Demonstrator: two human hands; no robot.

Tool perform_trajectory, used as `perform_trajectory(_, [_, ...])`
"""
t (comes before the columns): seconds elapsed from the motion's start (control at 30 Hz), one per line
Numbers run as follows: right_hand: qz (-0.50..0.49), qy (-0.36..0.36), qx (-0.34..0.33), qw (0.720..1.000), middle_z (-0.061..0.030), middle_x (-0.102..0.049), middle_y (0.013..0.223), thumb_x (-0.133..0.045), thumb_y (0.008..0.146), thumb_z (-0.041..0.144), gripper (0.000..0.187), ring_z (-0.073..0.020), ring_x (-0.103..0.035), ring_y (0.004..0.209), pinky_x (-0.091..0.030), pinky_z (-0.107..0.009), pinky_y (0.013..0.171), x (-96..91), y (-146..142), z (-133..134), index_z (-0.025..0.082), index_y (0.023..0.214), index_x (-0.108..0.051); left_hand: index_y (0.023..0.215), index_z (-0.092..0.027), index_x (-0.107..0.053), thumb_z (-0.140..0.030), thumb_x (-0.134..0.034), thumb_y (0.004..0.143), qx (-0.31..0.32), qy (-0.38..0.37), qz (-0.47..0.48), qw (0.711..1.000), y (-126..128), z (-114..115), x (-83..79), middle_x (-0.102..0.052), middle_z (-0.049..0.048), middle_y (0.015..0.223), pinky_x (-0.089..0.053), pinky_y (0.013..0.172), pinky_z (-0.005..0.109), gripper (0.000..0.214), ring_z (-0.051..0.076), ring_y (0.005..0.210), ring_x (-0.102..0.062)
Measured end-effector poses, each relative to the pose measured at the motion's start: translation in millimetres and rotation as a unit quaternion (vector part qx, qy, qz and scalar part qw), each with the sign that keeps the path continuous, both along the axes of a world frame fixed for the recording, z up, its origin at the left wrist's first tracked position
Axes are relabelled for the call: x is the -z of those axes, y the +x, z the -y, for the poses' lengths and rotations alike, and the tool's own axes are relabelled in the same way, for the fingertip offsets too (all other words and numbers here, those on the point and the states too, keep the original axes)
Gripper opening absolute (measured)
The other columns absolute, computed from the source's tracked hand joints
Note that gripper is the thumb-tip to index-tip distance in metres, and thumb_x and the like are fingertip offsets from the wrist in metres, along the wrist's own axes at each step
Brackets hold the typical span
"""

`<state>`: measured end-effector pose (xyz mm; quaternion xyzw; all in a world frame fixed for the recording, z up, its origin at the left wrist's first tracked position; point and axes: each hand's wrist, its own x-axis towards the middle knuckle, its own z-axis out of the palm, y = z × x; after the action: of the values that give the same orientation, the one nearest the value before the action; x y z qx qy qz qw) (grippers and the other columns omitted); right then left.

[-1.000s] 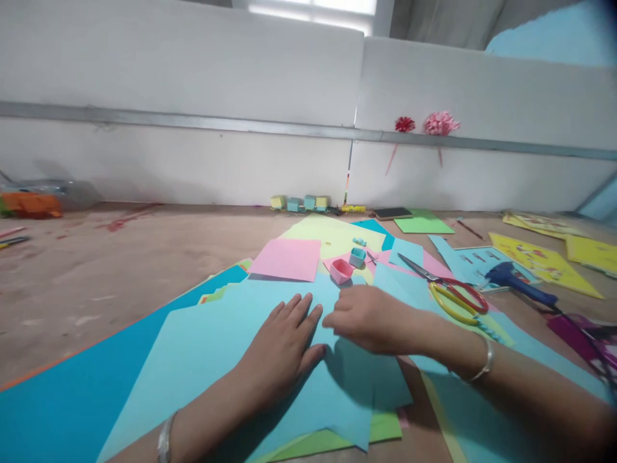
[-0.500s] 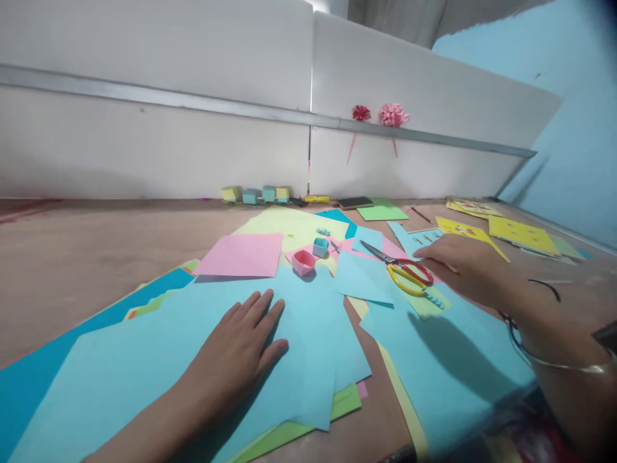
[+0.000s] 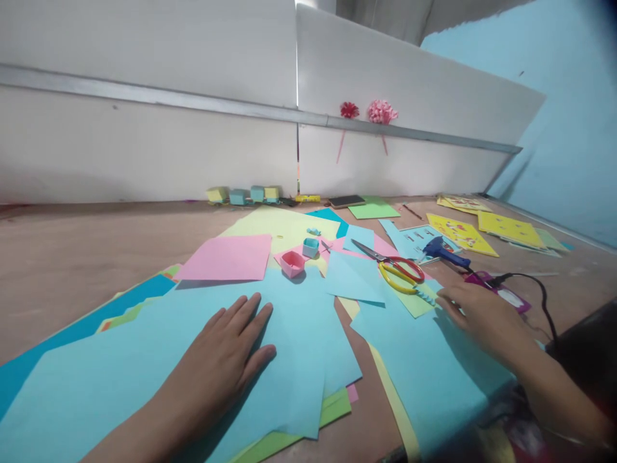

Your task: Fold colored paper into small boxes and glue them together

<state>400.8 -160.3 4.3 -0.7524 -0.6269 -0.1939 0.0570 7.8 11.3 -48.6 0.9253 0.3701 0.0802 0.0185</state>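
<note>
My left hand (image 3: 226, 350) lies flat, fingers stretched out, on a large light-blue paper sheet (image 3: 144, 366) at the front of the table. My right hand (image 3: 482, 315) rests with fingers extended on another light-blue sheet (image 3: 434, 366) to the right, holding nothing. Just beyond its fingertips lie scissors (image 3: 398, 270) with red and yellow handles. A small pink paper box (image 3: 292, 263) and a small blue paper box (image 3: 310, 247) stand past the left sheet, beside a pink square sheet (image 3: 226, 257).
A blue glue gun (image 3: 443, 252) with a black cord (image 3: 535, 286) lies right of the scissors. Yellow printed sheets (image 3: 506, 228) sit at the far right. Small paper cubes (image 3: 243, 194), a dark phone (image 3: 348, 200) and a green sheet (image 3: 373, 210) line the white wall; two paper flowers (image 3: 369, 111) hang above.
My right hand left the spot beside my left hand, swung right past the scissors, then drew back onto the right blue sheet. The view turned right. My left hand stayed flat.
</note>
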Motion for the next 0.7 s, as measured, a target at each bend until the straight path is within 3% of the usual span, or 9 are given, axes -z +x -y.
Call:
perform_trajectory(0.13, [-0.038,-0.005,0.002,0.999,-0.0072,-0.068,0.083,-0.052,0.087,0.033,0.018,-0.0208,-0.061,0.069,-0.039,-0.029,0.055,8.4,9.1,-17.0,0.018,0.085,-0.062,0.142,-0.020,-0.047,-0.050,-0.038,0.093,0.001,0.004,0.004,1.000,-1.1,-1.2,3.7,-0.037,0.0119,0.153,-0.031,0.111,0.057,0.058,0.036,0.139,-0.036])
perform_trajectory(0.27, [-0.038,-0.013,-0.046,0.998,-0.0068,-0.061,0.074,-0.054,0.079,0.023,0.012,-0.0212,-0.056,0.070,-0.038,-0.031,0.059,12.1,9.7,-31.2,0.021,0.068,-0.048,0.141,-0.020,-0.048,-0.049,-0.041,0.093,-0.001,-0.003,0.021,1.000,-0.6,1.1,0.5,-0.038,0.0117,0.152,-0.029,0.112,0.056,0.057,0.035,0.140,-0.035])
perform_trajectory(0.4, [-0.001,0.004,-0.089,0.996,-0.0049,-0.055,0.066,-0.047,0.077,0.014,0.019,-0.0197,-0.051,0.063,-0.035,-0.032,0.058,2.5,-0.8,-32.1,0.023,0.062,-0.041,0.137,-0.018,-0.053,-0.045,-0.046,0.090,-0.012,-0.049,0.022,0.998,4.1,7.1,-17.0,-0.039,0.0139,0.151,-0.030,0.112,0.057,0.055,0.036,0.140,-0.035])
perform_trajectory(0.5, [-0.010,0.047,-0.146,0.988,-0.0047,-0.056,0.068,-0.048,0.084,0.016,0.017,-0.0196,-0.052,0.065,-0.037,-0.032,0.061,-15.5,-37.3,-32.4,0.022,0.069,-0.048,0.120,-0.018,-0.067,-0.041,-0.050,0.087,-0.026,-0.104,0.132,0.985,8.9,13.3,-34.7,-0.051,0.0135,0.143,-0.038,0.108,0.054,0.043,0.035,0.136,-0.041])
perform_trajectory(0.6, [-0.084,0.089,-0.292,0.949,-0.0056,-0.062,0.077,-0.047,0.089,0.012,0.014,-0.0181,-0.055,0.071,-0.042,-0.031,0.067,-33.3,-98.3,-40.9,0.019,0.080,-0.055,0.101,-0.023,-0.073,-0.043,-0.058,0.083,-0.018,-0.248,0.300,0.921,12.8,20.7,-48.1,-0.068,0.0088,0.120,-0.050,0.096,0.045,0.031,0.027,0.108,-0.063])
perform_trajectory(0.7, [-0.055,0.061,-0.425,0.902,-0.0052,-0.060,0.071,-0.039,0.092,0.009,0.027,-0.0177,-0.050,0.065,-0.038,-0.031,0.060,-39.0,-157.1,-57.6,0.018,0.074,-0.056,0.109,-0.019,-0.070,-0.043,-0.073,0.071,0.017,-0.499,0.367,0.785,15.4,26.5,-51.8,-0.071,0.0091,0.104,-0.056,0.078,0.038,0.045,0.024,0.086,-0.067])
